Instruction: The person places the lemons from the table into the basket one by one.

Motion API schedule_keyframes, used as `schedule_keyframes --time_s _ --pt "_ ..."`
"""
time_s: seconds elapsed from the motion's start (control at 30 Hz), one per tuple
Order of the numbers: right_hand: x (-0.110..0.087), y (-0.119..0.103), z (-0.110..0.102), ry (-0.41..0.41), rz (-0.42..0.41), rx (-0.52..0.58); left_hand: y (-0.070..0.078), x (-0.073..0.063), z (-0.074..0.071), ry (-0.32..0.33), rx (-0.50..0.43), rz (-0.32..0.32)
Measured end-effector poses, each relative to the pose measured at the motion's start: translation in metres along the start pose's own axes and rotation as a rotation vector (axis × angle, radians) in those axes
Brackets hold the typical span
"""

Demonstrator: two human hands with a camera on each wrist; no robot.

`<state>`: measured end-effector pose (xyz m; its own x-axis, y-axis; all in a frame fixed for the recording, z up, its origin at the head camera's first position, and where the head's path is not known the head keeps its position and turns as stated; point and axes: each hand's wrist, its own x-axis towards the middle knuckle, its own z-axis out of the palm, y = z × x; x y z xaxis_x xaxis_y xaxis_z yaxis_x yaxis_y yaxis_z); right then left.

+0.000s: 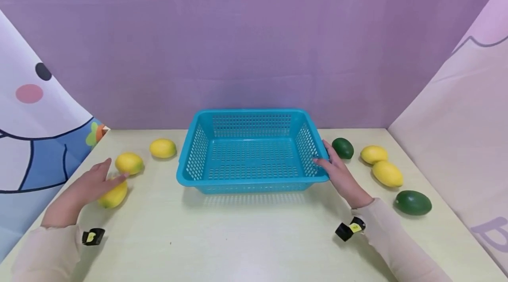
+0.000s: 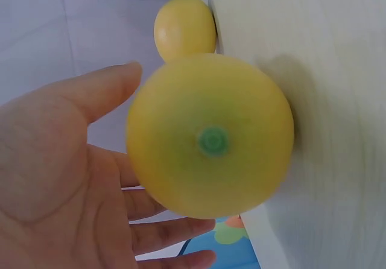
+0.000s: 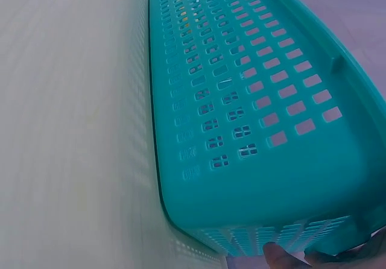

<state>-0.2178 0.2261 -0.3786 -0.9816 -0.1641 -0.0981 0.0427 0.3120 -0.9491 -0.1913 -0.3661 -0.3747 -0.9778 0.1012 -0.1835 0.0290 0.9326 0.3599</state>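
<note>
A blue plastic basket (image 1: 252, 187) with slotted walls stands upright on the table. My right hand (image 1: 339, 171) grips its right rim, thumb over the inside and fingers outside; in the right wrist view only some fingertips (image 3: 280, 257) show beside the basket's wall (image 3: 259, 184). At the left, my left hand (image 1: 89, 185) is spread over a yellow fruit with a green tip (image 1: 113, 194), partly covering it. The left wrist view has this fruit (image 2: 211, 142) large between thumb and fingers, which are not curled round it; whether they touch cannot be told.
Two more yellow fruits, one (image 1: 129, 163) just beyond the left hand and another (image 1: 163, 148) nearer the basket, lie on the table (image 1: 246, 238). To the right are two lemons (image 1: 374, 154) (image 1: 387, 174) and two dark green avocados (image 1: 343, 148) (image 1: 413, 203). Fabric walls (image 1: 246, 43) enclose the table.
</note>
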Motion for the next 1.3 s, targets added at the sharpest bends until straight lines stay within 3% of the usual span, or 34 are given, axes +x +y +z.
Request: schedule_keyframes --time_s 0.5,0.77,1.03,1.3 --pt "0.0017 0.0028 0.0018 -0.015 -0.004 0.066 -0.0048 0.0037 0.0049 -0.025 0.037 -0.032" --pt "0.0006 0.0025 0.0013 -0.047 -0.003 0.136 -0.0029 0.0024 0.0040 -0.076 0.077 -0.062" --pt "0.0018 0.0050 0.0005 -0.049 -0.016 0.132 -0.0023 0.0016 0.0091 -0.090 0.058 -0.041" --pt "0.0020 0.0063 -0.0006 -0.048 -0.025 0.113 -0.0011 0.0037 0.0081 -0.106 0.054 -0.060"
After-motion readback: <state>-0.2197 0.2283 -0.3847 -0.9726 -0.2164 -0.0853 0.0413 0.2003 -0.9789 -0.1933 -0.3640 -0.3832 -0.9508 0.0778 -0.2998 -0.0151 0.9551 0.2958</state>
